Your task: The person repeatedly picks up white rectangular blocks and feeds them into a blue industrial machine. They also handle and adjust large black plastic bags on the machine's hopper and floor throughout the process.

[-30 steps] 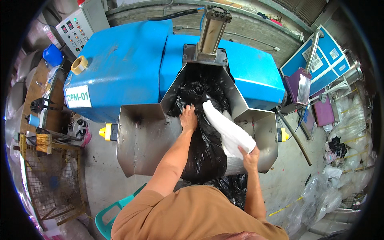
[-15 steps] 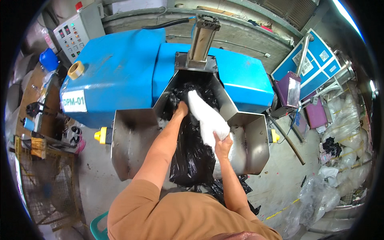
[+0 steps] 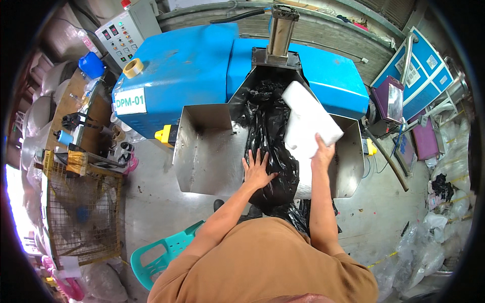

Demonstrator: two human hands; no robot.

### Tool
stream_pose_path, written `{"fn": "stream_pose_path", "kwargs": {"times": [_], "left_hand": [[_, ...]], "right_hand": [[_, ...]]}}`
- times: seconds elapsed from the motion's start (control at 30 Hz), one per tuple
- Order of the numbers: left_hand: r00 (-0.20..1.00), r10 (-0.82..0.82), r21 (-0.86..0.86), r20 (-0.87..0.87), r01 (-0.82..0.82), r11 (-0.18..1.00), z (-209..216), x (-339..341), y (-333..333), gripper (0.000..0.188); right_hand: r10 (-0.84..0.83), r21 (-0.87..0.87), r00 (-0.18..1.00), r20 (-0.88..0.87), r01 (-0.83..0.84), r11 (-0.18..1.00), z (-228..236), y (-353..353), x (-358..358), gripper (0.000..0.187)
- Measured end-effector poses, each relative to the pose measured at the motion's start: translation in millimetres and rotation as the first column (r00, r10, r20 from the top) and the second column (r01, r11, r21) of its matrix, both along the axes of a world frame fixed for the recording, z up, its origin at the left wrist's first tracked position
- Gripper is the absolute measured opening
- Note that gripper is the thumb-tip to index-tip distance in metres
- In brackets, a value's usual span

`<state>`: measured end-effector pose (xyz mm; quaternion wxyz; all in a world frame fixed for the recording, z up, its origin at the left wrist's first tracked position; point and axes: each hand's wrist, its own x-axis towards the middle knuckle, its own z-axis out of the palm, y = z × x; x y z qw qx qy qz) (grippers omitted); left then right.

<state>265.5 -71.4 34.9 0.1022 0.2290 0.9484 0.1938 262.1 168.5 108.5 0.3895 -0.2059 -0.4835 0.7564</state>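
Observation:
A long strip of shiny black plastic film (image 3: pixel 275 146) runs down the steel feed tray (image 3: pixel 209 164) from the dark chute throat at the back. My left hand (image 3: pixel 258 174) lies on the lower part of this film, fingers spread flat. My right hand (image 3: pixel 323 154) grips the lower right edge of a soft white slab, like folded sheeting (image 3: pixel 309 118), thumb on top. The slab tilts to the right of the black film, its far end by the chute's right wall. My right fingers under it are hidden.
The blue machine (image 3: pixel 177 65) stands behind the tray, with a tape roll (image 3: pixel 133 68) on top and a metal cylinder (image 3: pixel 280 35) above the chute. A green plastic chair (image 3: pixel 151 257) is at my left. Clear plastic film (image 3: pixel 404 257) heaps up at the right; a wire cage (image 3: pixel 83 212) stands left.
My left hand has come back from the chute toward me and opened flat on the black film. My right hand has shifted the white slab to the right, off the film's middle.

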Motion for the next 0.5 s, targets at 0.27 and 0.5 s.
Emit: {"fn": "stream_pose_path", "kwargs": {"times": [0.27, 0.5], "left_hand": [[0.984, 0.056, -0.061, -0.169, -0.067, 0.996, -22, -9, -4, 0.094], [0.985, 0.046, -0.141, -0.167, -0.070, 0.987, -23, -18, -1, 0.091]], "right_hand": [[0.029, -0.354, 0.995, -0.095, -0.061, 0.933, 15, -8, 85, 0.050], [0.088, -0.542, 0.996, -0.018, -0.084, 0.836, -41, -30, 109, 0.045]]}}
